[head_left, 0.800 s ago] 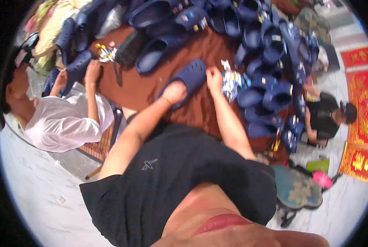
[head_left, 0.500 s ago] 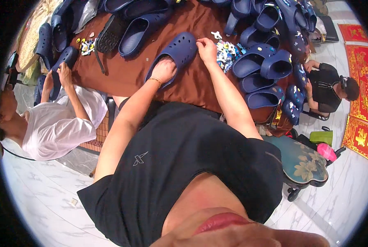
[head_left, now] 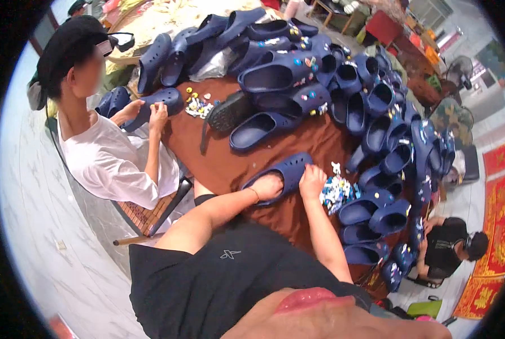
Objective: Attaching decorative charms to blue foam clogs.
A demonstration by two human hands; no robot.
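A navy blue clog [head_left: 292, 168] with holes in its upper lies on the brown cloth [head_left: 207, 157] in front of me. My left hand [head_left: 268, 185] reaches into its foot opening and holds it from inside; the fingertips are hidden. At the clog's right side, my right hand [head_left: 313, 181] is closed in a pinch against the upper. Whatever sits between those fingers is too small to make out. Just right of that hand is a heap of small blue, white and yellow shoe charms [head_left: 339, 195]. One white charm [head_left: 336, 167] lies apart above it.
Many navy clogs [head_left: 376, 135], several decorated with charms, crowd the back and right. A black shoe [head_left: 230, 113] lies beyond mine. On the left, a person in white [head_left: 114, 161] handles another clog [head_left: 165, 100]. Another person in black [head_left: 450, 248] is at the far right.
The view has swung up and left, bringing more clogs and the left co-worker's head into sight. My left hand stays in the clog; my right hand remains at its side.
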